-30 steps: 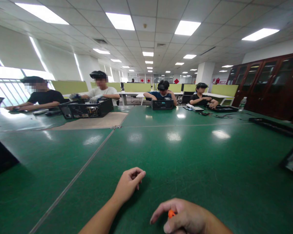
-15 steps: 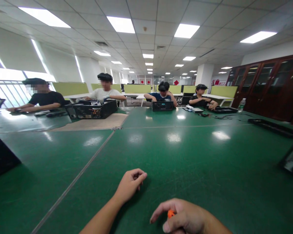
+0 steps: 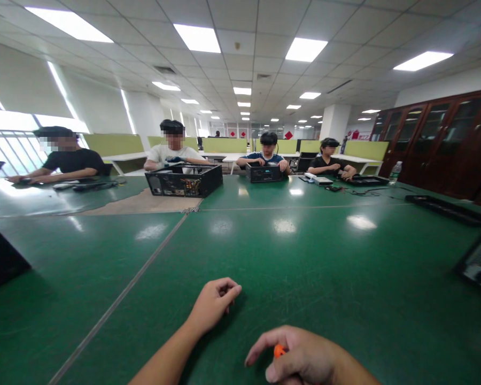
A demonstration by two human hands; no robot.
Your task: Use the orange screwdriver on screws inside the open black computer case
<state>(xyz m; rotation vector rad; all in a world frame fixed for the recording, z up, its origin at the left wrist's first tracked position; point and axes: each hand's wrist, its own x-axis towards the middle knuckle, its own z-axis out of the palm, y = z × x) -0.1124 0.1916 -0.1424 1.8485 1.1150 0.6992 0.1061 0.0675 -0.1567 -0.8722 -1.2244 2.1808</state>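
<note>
My left hand (image 3: 216,303) rests on the green tabletop (image 3: 144,299), its fingers loosely curled and the thumb close to the index finger. Nothing shows in it. To its lower right, near the bottom edge of the view, my right hand (image 3: 300,357) is closed around a small orange object (image 3: 279,351). Only a rounded orange end peeks out between thumb and fingers; the remainder is hidden in the palm, and its kind cannot be made out. The index finger of that hand points out to the left, apart from the left hand.
Across the table sit several people in head-worn devices. One handles a black computer case (image 3: 184,181), another a smaller black case (image 3: 266,172). Black casings stand at the left edge (image 3: 2,262) and right edge (image 3: 479,264). A black panel (image 3: 451,209) and water bottle (image 3: 395,171) lie right.
My hands have hardly moved. Across the table, the large computer case has shifted right and turned. The person behind the smaller case has raised their head.
</note>
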